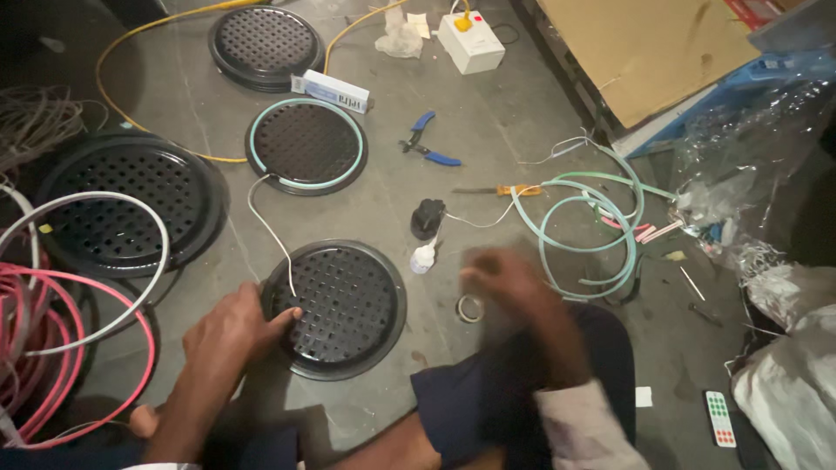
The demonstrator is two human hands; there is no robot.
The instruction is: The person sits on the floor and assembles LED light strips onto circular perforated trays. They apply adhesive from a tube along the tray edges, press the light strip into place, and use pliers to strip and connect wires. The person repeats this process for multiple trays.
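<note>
Left hand (228, 335) lies flat on the rim of the nearest black perforated disc (344, 306), fingers spread, pinning it to the floor. Right hand (514, 292) is blurred above a small tape roll (470, 308); grip cannot be told. Beyond, glue bottle (423, 256), blue-handled pliers (428, 144) and mint-green tubing coil (590, 228) lie within reach.

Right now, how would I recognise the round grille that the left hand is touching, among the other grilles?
Start at the grey floor, where several black perforated round grilles lie. The one you want is nearest the person, under the left hand, the black round grille. Unlike the grille with a pale green ring behind it, it carries no tube.
</note>
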